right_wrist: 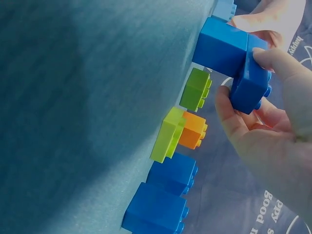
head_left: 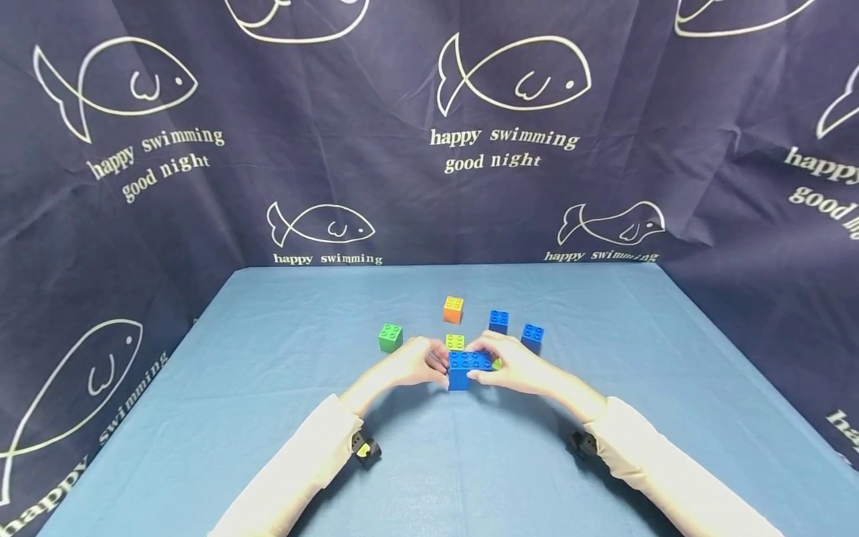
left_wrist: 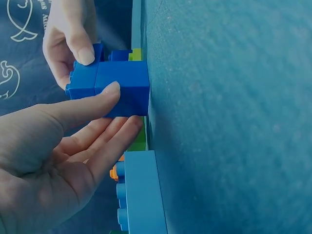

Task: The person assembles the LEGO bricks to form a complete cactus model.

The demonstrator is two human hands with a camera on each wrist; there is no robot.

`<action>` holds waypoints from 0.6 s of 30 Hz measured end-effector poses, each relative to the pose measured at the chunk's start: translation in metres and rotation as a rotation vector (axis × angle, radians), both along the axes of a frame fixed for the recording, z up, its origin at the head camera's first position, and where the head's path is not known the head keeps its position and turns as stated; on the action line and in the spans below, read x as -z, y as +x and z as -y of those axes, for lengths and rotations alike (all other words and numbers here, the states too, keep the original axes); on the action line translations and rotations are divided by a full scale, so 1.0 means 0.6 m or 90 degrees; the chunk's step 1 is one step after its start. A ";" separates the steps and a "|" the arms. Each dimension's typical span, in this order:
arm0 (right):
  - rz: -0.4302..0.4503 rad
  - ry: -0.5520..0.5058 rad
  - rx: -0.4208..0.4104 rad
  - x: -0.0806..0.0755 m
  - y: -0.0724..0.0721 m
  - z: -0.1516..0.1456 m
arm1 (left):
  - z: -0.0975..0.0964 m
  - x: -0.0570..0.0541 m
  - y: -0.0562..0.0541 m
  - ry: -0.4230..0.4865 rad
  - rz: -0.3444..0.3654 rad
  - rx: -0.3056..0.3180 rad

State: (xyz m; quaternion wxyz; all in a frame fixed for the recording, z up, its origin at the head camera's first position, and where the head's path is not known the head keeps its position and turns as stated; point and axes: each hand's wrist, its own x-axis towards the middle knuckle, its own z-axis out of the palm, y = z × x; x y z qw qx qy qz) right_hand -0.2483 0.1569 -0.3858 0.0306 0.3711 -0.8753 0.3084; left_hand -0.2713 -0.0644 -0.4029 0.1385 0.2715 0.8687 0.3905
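Note:
A long, low blue brick (head_left: 471,359) sits across the top of a taller blue block (head_left: 459,380), overhanging it to the right. My left hand (head_left: 421,361) pinches the taller block, thumb on the near side and fingers behind in the left wrist view. At the overhanging end, my right hand (head_left: 508,362) grips the long brick between thumb and fingers. The taller block's bottom is right at the tabletop in the left wrist view. Close by the left fingers is a light blue brick (left_wrist: 144,192), hidden in the head view.
Behind the hands are a green block (head_left: 391,338), an orange block (head_left: 452,309), a lime block (head_left: 455,341) and two blue blocks (head_left: 499,321). A low yellow-green brick (right_wrist: 168,135) lies by the right hand. Dark fish-print cloth (head_left: 416,186) hangs behind the blue table (head_left: 282,313).

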 end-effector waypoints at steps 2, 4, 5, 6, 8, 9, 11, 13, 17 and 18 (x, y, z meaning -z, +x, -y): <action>-0.009 -0.004 -0.003 0.001 -0.001 0.000 | 0.000 -0.001 0.000 -0.003 -0.013 0.002; -0.015 -0.007 -0.004 0.003 -0.001 0.000 | 0.001 -0.002 -0.001 -0.011 -0.031 0.002; -0.016 -0.007 -0.004 0.004 -0.001 -0.001 | 0.001 -0.002 -0.001 -0.014 -0.040 0.000; -0.015 -0.007 -0.004 0.005 -0.002 -0.001 | 0.001 -0.002 -0.002 -0.017 -0.048 -0.003; -0.010 -0.004 -0.001 0.005 -0.002 -0.002 | 0.002 -0.002 -0.003 -0.020 -0.062 -0.011; -0.007 -0.003 0.001 0.005 -0.002 -0.003 | 0.003 -0.002 -0.005 -0.021 -0.070 -0.014; -0.003 0.000 0.003 0.005 -0.002 -0.003 | 0.003 -0.003 -0.006 -0.016 -0.083 -0.027; -0.003 0.000 0.004 0.006 -0.002 -0.003 | 0.004 -0.004 -0.009 -0.010 -0.096 -0.043; -0.007 -0.002 0.003 0.007 -0.003 -0.003 | 0.004 -0.006 -0.015 0.013 -0.115 -0.073; -0.008 -0.002 0.004 0.007 -0.003 -0.003 | 0.004 -0.005 -0.017 0.025 -0.113 -0.081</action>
